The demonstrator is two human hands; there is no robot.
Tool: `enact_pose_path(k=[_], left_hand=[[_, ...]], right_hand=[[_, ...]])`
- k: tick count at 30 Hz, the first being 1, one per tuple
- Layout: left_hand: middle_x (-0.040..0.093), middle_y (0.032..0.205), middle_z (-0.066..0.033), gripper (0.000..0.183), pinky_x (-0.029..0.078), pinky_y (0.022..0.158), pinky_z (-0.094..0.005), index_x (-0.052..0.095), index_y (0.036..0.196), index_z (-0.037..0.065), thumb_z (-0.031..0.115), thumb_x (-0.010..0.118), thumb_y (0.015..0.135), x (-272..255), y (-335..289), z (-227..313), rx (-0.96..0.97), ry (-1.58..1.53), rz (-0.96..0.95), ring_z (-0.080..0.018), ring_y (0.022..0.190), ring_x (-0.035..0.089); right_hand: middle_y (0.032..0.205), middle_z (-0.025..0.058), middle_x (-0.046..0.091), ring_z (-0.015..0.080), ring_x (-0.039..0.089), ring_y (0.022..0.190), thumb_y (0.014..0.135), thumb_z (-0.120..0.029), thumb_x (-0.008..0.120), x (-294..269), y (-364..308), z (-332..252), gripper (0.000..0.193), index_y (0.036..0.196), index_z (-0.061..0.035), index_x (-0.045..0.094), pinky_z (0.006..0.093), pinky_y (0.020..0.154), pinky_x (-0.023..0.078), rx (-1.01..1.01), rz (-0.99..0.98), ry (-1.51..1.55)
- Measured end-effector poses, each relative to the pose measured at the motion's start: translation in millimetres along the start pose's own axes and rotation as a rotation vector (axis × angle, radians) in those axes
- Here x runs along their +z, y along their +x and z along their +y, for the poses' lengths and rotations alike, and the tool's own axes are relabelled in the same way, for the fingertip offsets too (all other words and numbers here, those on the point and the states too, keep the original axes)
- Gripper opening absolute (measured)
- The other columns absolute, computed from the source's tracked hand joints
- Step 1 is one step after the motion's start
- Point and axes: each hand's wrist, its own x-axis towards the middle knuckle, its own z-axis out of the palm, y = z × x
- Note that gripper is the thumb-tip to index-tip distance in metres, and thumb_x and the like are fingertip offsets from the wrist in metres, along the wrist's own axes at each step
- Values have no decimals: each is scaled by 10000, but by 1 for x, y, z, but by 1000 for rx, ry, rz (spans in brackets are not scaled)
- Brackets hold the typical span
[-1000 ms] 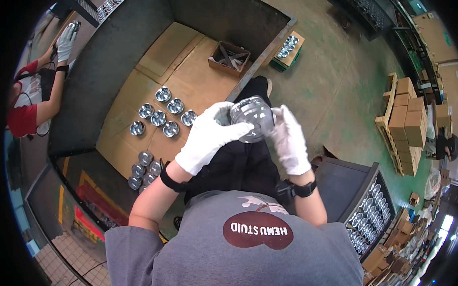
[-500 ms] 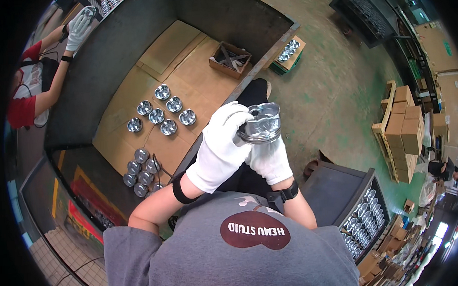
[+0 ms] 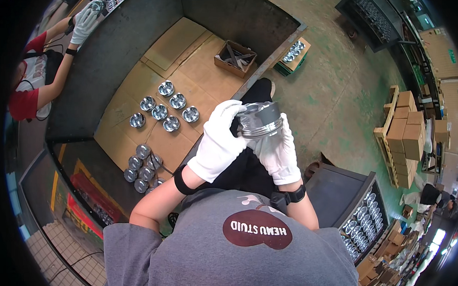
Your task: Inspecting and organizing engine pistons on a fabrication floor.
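Left hand grips a piston above the lap; right hand supports it, closure unclear. Handling appears unfinished: this piece is aloft, seven others stand left on cardboard, a group nearer.

The person wears a grey T-shirt with short, loose sleeves. On its front there is a dark red, rounded print with white letters, and near this a small pale shape. The left hand and the right hand are both in white gloves. A black wristband is on the left wrist; the right one carries a black strap with a boxy dark piece. The trousers are black.
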Motion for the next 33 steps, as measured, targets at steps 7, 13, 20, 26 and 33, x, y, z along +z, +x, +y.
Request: enact_pose_path(k=[7,13,20,26,33], left_hand=[[539,1180,-177,626,486,877,-358,494,1167,-8,76,823,641,1,-1,18,56,-140,91,-294,1034,584],[540,1127,-159,580,492,833,-328,501,1124,-6,49,813,638,4,-4,8,-31,-80,64,-264,967,591],[533,1121,-129,559,484,850,-300,495,1127,-8,15,804,662,-1,-1,12,-79,-167,71,-200,982,580],[478,1184,-138,600,484,867,-307,471,1151,-5,7,809,655,-3,-1,7,13,-183,66,-203,1027,557],[508,1147,-181,546,499,825,-346,481,1057,16,56,819,631,-6,2,9,59,-121,65,-291,1003,579]], right_hand=[[1200,72,520,182,528,1092,965,-290,558,-5,2,10,371,1259,-97,440,369,956,452,-266,57,-307],[1194,53,493,146,513,1072,961,-244,575,-3,4,17,402,1292,-97,401,332,926,448,-275,144,-524],[1366,101,479,266,479,1219,907,-612,478,-5,10,13,737,1371,-44,398,479,1043,356,165,55,-16],[1330,104,511,254,489,1212,900,-578,520,-4,8,11,679,1339,-68,435,466,1039,372,300,-121,259],[1281,134,542,301,531,1170,933,-471,537,2,2,6,548,1317,-90,450,455,990,435,70,-170,250]])
